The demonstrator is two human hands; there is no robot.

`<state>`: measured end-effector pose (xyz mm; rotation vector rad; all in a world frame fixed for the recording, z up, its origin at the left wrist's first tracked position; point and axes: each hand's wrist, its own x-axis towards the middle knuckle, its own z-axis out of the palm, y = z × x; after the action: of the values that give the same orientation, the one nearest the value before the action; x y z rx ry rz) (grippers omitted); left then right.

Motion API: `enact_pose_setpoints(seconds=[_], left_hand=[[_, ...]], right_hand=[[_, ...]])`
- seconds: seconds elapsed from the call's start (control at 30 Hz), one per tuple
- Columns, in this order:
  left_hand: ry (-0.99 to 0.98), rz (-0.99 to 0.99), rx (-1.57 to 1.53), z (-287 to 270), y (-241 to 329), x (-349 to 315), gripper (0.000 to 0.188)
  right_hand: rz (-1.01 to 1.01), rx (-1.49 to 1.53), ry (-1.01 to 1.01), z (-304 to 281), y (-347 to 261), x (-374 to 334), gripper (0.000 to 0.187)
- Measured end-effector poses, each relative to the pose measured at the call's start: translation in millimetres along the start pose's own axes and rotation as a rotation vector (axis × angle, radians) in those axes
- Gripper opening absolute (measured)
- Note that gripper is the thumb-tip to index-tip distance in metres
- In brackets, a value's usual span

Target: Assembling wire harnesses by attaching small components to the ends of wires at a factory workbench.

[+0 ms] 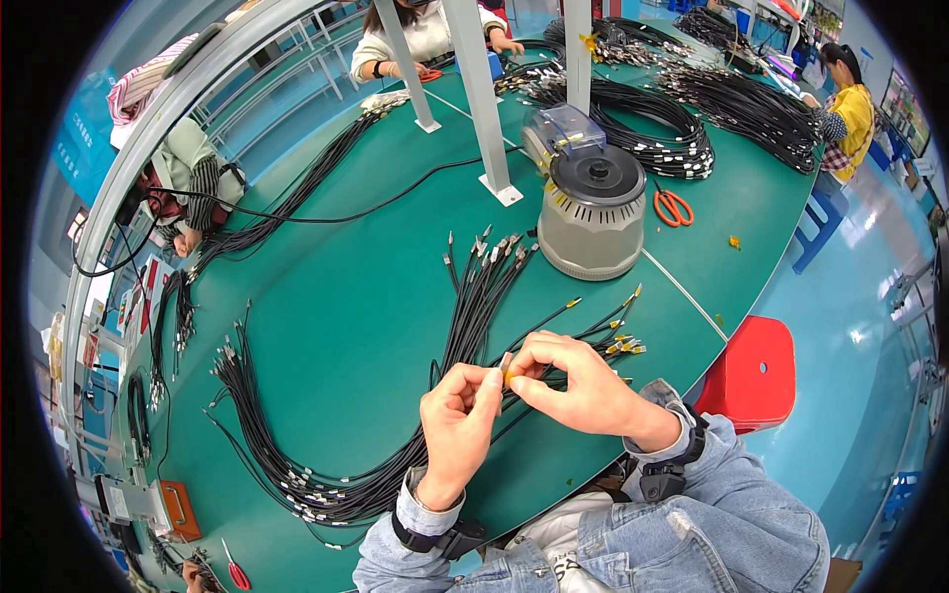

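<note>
My left hand (458,423) and my right hand (578,383) meet over the near side of the green table, fingers closed in pinches. Between their fingertips is a small cable end with a bit of amber tape (507,374); the fingers cover most of it. Under and beyond my hands, a curved bundle of black cables (390,472) with silver connectors and white labels lies on the table. Just past my right hand, several cable ends wrapped in yellow tape (625,345) fan out. A round grey tape dispenser (593,222) with a black top stands farther off.
Orange-handled scissors (673,209) lie right of the dispenser. Metal posts (481,109) rise from the table, and more cable bundles (741,109) cover its far end. A red stool (753,374) stands at the right edge. Co-workers sit at the far left, far side and far right.
</note>
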<state>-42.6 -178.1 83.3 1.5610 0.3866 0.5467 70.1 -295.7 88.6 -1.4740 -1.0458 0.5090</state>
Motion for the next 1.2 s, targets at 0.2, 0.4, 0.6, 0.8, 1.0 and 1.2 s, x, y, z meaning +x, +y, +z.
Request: enact_pose_setpoints(seconds=[0.2, 0.4, 0.6, 0.8, 1.0, 1.2], left_hand=[[0.021, -0.044, -0.080, 2, 1, 1, 0.011], [0.068, -0.132, -0.209, 1, 4, 2, 0.015], [0.058, -0.160, -0.262, 1, 6, 1, 0.015], [0.025, -0.180, -0.285, -8, 4, 5, 0.013], [0.023, -0.175, -0.309, 0, 8, 1, 0.012], [-0.043, -0.132, -0.266, 0, 5, 0, 0.017]], right_hand=[[0.109, -0.022, 0.017, -3, -5, -5, 0.013], [0.193, 0.149, 0.030, -2, 6, -5, 0.021], [0.122, 0.271, 0.042, 9, 9, -1, 0.024], [0.098, 0.284, 0.026, 7, 8, -1, 0.018], [0.139, 0.349, -0.042, 6, 3, 1, 0.014], [0.090, 0.182, 0.001, 5, 1, 2, 0.012]])
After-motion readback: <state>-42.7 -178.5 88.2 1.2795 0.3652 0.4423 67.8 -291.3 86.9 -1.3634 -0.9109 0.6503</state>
